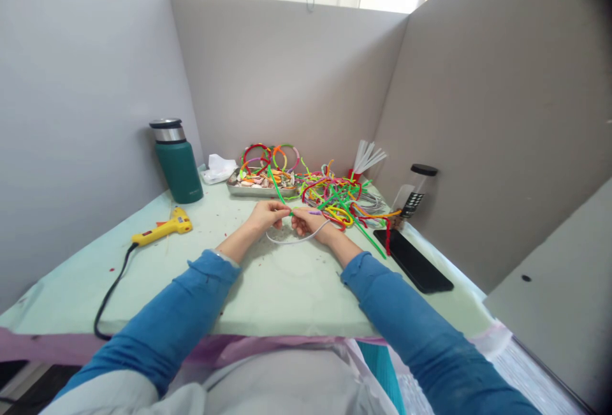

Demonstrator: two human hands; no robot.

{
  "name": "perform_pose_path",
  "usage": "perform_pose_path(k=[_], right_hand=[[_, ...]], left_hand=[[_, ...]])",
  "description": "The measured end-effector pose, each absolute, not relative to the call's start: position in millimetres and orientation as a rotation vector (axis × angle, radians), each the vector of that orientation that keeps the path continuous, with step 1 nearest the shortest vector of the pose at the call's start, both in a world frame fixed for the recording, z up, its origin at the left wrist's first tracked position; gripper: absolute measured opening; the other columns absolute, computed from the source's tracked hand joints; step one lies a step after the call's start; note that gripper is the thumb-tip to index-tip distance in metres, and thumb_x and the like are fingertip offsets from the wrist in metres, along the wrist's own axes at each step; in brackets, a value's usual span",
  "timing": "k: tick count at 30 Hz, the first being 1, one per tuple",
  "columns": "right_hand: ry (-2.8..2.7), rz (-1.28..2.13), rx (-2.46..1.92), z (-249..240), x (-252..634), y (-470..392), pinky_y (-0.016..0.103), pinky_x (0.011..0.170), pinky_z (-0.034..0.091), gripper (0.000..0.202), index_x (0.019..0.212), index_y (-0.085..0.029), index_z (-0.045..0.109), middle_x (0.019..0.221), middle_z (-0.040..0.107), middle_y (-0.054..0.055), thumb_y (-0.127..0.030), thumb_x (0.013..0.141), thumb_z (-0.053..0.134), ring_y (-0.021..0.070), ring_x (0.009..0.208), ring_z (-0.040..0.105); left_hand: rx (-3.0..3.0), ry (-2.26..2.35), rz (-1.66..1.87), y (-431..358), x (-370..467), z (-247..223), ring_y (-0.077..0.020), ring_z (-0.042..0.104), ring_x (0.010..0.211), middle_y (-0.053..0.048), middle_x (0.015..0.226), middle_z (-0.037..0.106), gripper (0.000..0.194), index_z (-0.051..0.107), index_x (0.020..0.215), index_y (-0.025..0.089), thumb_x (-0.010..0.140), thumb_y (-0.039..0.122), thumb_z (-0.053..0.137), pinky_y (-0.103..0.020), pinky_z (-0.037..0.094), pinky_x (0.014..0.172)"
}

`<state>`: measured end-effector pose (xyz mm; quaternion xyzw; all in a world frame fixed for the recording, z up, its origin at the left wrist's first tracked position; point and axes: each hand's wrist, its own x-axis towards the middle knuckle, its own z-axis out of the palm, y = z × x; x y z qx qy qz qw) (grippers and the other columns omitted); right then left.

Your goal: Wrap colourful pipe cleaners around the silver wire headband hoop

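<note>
Working at a cloth-covered table (296,294), both bare hands close together near its middle. Beyond them to the right, a heap of coloured fuzzy stems (335,195); farther back on the left, a shallow metal tray (258,192). Step in hand, by my reading: fixing or winding a green stem (276,184) onto a pale loop (291,242). Next move would call for a steady loop and a firm fingertip press. Loop lies between the hands, thin, smooth-looking, bowed toward the wearer; whether it touches the cloth, cannot tell. Left hand (265,216): thumb and fingertips pinched on the stem's lower end. Right hand (310,218): fingers curled tight on the loop, exact contact hidden. Stem bright, nearly straight, slanting up toward the tray. Smallest: a purple stretch (314,213) by the right fingers.
</note>
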<state>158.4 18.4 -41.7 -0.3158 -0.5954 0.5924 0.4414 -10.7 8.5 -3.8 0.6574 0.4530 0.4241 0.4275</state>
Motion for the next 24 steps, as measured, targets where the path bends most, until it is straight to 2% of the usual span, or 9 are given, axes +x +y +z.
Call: perform_pose_path(k=[7,16,20,24], right_hand=[[-1.478,1.455,-0.820,-39.5,157.8,16.5,0.021,0.042,0.037,0.037,0.067,-0.015,0.058,0.057,0.060,0.000,-0.051,0.074,0.065,0.0077,0.042,0.051],[-1.504,1.433,-0.825,-42.0,158.4,19.1,0.022,0.042,0.038,0.034,0.066,-0.016,0.060,0.059,0.060,0.001,-0.048,0.078,0.063,0.0081,0.043,0.050],[-1.516,1.423,-0.847,-41.4,158.1,19.6,0.021,0.039,0.035,0.035,0.066,-0.016,0.059,0.058,0.060,0.000,-0.049,0.076,0.064,0.0080,0.042,0.050],[-1.521,1.421,-0.834,-42.5,158.0,20.7,0.020,0.040,0.036,0.038,0.067,-0.015,0.060,0.057,0.060,0.000,-0.052,0.073,0.066,0.0072,0.042,0.051]], left_hand=[[1.664,1.187,1.031,6.3,-8.7,-0.3,-0.0079,0.047,0.038,0.003,0.043,0.055,0.022,0.069,0.089,0.006,0.071,0.019,0.065,-0.020,0.037,0.045],[1.825,1.264,0.966,10.1,-11.2,-4.4,-0.0079,0.043,0.037,0.003,0.040,0.052,0.030,0.073,0.093,0.006,0.073,0.026,0.065,-0.020,0.034,0.044],[1.888,1.244,0.914,13.7,-13.2,-7.5,-0.0074,0.045,0.039,-0.001,0.059,0.065,0.034,0.074,0.095,0.010,0.069,0.030,0.068,-0.021,0.036,0.044],[1.942,1.247,0.907,15.9,-15.1,-9.9,-0.0069,0.045,0.039,-0.002,0.064,0.066,0.036,0.075,0.098,0.011,0.071,0.034,0.065,-0.021,0.036,0.043]])
